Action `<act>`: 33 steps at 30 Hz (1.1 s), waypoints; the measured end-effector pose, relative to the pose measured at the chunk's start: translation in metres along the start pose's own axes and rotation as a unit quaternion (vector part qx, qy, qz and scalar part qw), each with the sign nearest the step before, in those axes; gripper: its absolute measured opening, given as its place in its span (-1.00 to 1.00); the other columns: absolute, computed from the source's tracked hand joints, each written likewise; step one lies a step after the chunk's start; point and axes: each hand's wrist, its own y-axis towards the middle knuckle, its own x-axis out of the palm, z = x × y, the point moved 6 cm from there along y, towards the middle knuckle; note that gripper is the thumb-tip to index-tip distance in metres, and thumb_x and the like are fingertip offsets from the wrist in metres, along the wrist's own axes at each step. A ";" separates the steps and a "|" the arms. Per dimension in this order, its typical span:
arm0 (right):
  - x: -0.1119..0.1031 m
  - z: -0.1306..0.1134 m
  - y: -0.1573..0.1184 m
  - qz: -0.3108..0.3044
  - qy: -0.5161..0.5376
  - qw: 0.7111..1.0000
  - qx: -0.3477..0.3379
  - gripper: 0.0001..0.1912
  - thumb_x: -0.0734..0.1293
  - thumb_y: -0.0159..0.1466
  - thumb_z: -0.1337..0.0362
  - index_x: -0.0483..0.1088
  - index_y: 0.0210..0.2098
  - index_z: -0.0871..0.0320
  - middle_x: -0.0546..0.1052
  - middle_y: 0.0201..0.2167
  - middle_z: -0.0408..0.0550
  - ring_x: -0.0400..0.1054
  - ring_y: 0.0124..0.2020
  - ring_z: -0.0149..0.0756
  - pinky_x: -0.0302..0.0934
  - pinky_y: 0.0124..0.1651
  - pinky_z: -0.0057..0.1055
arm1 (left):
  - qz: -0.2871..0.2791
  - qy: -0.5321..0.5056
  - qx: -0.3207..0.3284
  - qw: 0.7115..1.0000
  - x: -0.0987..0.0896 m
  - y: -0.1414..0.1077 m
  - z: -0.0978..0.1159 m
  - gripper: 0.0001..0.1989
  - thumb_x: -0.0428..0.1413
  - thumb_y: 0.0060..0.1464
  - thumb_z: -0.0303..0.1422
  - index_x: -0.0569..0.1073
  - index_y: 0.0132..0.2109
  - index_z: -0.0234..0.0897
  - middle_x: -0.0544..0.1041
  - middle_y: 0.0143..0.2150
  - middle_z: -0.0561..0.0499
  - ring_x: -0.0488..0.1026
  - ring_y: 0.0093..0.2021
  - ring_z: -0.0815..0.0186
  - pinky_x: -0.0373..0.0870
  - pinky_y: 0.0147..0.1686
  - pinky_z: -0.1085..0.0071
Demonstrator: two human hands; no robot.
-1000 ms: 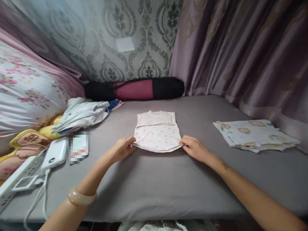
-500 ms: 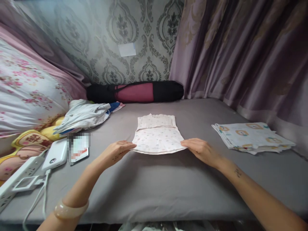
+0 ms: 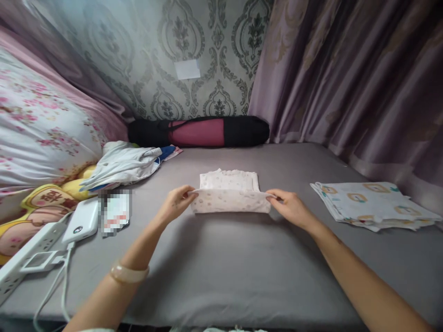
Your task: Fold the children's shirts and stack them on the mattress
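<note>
A pale pink garment (image 3: pixel 230 201) with a small faint print lies on the grey sheet in front of me, its near part lifted and folded over toward its far part. My left hand (image 3: pixel 178 202) pinches the left corner of the raised edge between thumb and fingers. At the opposite corner, my right hand (image 3: pixel 285 206) grips the same edge in a like pinch. The far end of the garment, with a slightly ruffled edge, shows behind the fold.
Folded white printed cloth (image 3: pixel 374 203) lies at the right. On the left are a power bank (image 3: pixel 82 220), a power strip (image 3: pixel 29 258), a blurred phone-like item (image 3: pixel 116 213), a clothes pile (image 3: pixel 128 161) and a plush toy (image 3: pixel 43 203). A black-and-red long bag (image 3: pixel 197 132) rests by the wall.
Both hands have raised the garment's near edge and carried it away from me, so its near part is now doubled over. The view has shifted slightly.
</note>
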 end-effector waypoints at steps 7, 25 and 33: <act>0.023 0.033 0.070 0.086 -0.070 0.981 0.161 -0.74 0.21 0.28 0.23 0.50 -0.27 0.22 0.59 -0.33 0.04 0.44 -0.30 -0.23 0.20 -0.27 -0.43 | 0.085 0.039 -0.107 0.990 0.023 0.063 -0.008 -0.77 -0.03 0.11 -0.34 0.49 -0.21 -0.29 0.52 -0.33 -0.03 0.43 -0.26 0.24 0.31 -0.27 0.39; 0.053 0.045 0.103 0.056 -0.208 0.945 0.245 -0.54 -0.07 0.47 0.13 0.30 0.07 0.24 0.55 -0.13 0.26 0.47 -0.07 -0.05 0.24 -0.09 -0.26 | 0.107 0.188 -0.122 0.969 0.062 0.099 -0.009 -0.71 -0.24 0.32 -0.34 0.29 0.04 -0.26 0.43 -0.04 -0.21 0.46 -0.15 0.13 0.30 -0.24 0.31; 0.057 0.049 0.103 0.047 -0.230 0.936 0.262 -0.54 -0.03 0.46 0.15 0.34 0.03 0.28 0.55 -0.14 0.31 0.48 -0.07 -0.03 0.26 -0.07 -0.22 | 0.081 0.227 -0.130 0.962 0.072 0.102 -0.025 -0.70 -0.29 0.34 -0.34 0.27 0.03 -0.26 0.43 -0.04 -0.22 0.48 -0.18 0.13 0.30 -0.28 0.31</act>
